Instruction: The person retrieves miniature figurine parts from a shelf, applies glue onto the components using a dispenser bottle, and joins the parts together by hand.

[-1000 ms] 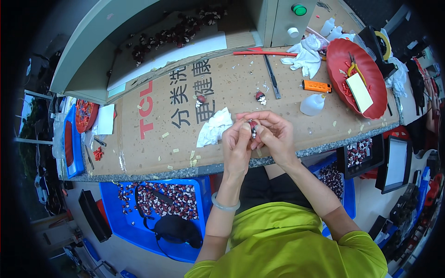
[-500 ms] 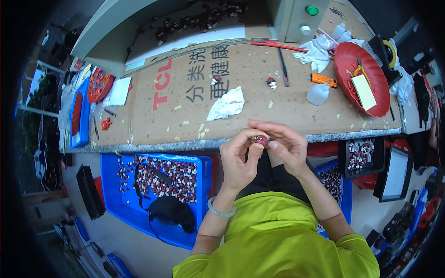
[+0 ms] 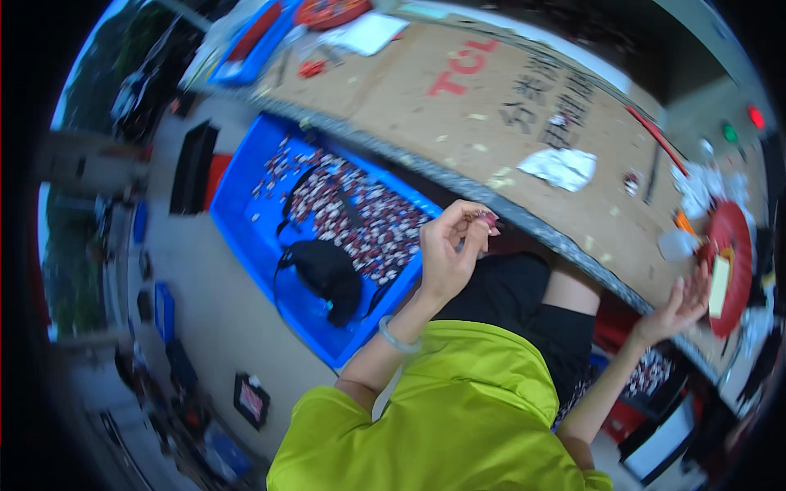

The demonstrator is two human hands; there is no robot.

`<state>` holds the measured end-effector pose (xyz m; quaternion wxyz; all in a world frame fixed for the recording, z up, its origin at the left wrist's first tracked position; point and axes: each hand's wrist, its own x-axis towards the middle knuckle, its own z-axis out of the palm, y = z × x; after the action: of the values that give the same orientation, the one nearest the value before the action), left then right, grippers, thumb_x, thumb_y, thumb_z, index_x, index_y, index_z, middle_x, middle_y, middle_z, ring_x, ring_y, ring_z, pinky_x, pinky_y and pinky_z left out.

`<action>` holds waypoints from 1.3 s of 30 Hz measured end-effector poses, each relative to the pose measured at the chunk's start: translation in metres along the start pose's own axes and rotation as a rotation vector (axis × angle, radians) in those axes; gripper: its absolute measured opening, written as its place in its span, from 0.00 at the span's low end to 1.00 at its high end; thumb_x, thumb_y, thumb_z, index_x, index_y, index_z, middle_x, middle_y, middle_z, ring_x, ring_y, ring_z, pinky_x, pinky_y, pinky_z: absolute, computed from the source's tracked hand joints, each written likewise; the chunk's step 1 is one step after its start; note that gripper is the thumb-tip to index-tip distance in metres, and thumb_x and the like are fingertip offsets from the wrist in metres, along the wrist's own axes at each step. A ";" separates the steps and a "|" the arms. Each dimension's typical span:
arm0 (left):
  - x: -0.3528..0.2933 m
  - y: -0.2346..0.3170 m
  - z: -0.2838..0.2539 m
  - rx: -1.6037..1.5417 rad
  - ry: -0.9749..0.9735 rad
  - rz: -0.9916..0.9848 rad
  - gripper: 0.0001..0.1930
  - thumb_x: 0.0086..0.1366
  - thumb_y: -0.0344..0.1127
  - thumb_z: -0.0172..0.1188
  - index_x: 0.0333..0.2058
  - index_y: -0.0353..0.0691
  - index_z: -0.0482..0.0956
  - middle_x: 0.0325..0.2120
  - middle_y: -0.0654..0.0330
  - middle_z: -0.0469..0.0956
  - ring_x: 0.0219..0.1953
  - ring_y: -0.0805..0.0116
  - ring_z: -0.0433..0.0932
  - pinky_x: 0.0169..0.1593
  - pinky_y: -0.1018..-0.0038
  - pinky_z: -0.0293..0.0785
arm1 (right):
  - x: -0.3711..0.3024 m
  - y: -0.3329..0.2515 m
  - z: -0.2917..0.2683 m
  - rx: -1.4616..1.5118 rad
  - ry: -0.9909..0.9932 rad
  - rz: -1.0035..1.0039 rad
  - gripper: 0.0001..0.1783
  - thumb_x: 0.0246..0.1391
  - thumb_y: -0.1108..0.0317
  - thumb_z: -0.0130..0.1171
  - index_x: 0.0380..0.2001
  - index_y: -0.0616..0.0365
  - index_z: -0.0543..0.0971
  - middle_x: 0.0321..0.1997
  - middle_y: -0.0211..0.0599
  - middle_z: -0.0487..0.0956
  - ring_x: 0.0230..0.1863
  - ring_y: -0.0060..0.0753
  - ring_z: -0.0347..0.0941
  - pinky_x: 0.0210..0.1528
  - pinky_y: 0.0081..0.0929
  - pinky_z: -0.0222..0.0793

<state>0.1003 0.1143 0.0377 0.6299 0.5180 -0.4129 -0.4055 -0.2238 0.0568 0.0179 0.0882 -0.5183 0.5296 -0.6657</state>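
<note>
Between thumb and fingers, my left hand (image 3: 449, 255) pinches a small dark-red figurine (image 3: 489, 221) with a bit of metal on it. It is held just in front of the bench's near edge; its details are blurred. Out to the right, my right hand (image 3: 681, 306) has its fingers apart and appears to hold nothing. That hand is beside a red scalloped plate (image 3: 741, 237), which bears a pale yellow block (image 3: 720, 286). Close to it stands a translucent white squeeze bottle (image 3: 678, 245). Another small red-and-white figurine (image 3: 630, 183) rests on the cardboard.
Printed cardboard (image 3: 393, 78) covers the bench, with a crumpled white tissue (image 3: 561, 168) and a red stick (image 3: 657, 139) on it. Below, at left, a blue bin (image 3: 270, 282) holds many small red-and-white pieces and a black bag (image 3: 326, 274). A cabinet (image 3: 704, 57) stands at the back.
My right hand has left the figurine and reached right toward the red plate. My left hand keeps the figurine. The whole view has turned, with the bench now slanting down to the right.
</note>
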 end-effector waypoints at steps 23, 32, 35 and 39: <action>0.158 0.010 -0.085 0.311 0.303 0.286 0.35 0.72 0.55 0.32 0.11 0.38 0.68 0.13 0.56 0.74 0.17 0.70 0.70 0.26 0.76 0.64 | 0.032 0.008 0.025 0.073 -0.271 0.396 0.29 0.51 0.80 0.59 0.57 0.65 0.64 0.53 0.43 0.72 0.52 0.28 0.69 0.56 0.25 0.63; 0.391 -0.016 0.124 0.698 -0.330 0.609 0.14 0.60 0.29 0.53 0.46 0.37 0.75 0.32 0.52 0.79 0.32 0.60 0.79 0.38 0.68 0.74 | 0.032 0.004 0.021 0.131 -0.218 0.414 0.21 0.57 0.75 0.54 0.54 0.65 0.67 0.46 0.41 0.75 0.47 0.26 0.72 0.49 0.21 0.68; 0.466 -0.051 0.181 0.824 -0.346 0.673 0.15 0.58 0.27 0.52 0.45 0.36 0.75 0.35 0.47 0.79 0.38 0.49 0.78 0.44 0.60 0.73 | 0.029 0.005 0.021 0.170 -0.104 0.431 0.22 0.59 0.75 0.49 0.56 0.63 0.63 0.39 0.40 0.73 0.40 0.31 0.75 0.43 0.23 0.72; 0.560 -0.102 0.188 1.132 -0.160 1.037 0.16 0.59 0.27 0.53 0.47 0.34 0.73 0.44 0.41 0.75 0.48 0.42 0.73 0.51 0.57 0.69 | 0.029 -0.002 0.028 0.332 -0.048 0.517 0.22 0.56 0.74 0.53 0.53 0.65 0.62 0.36 0.42 0.74 0.29 0.26 0.73 0.26 0.19 0.71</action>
<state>0.0997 -0.4854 0.0158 0.3466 0.4708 -0.7914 0.1785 -0.2139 0.0210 0.0342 0.3505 -0.3606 0.5257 -0.6862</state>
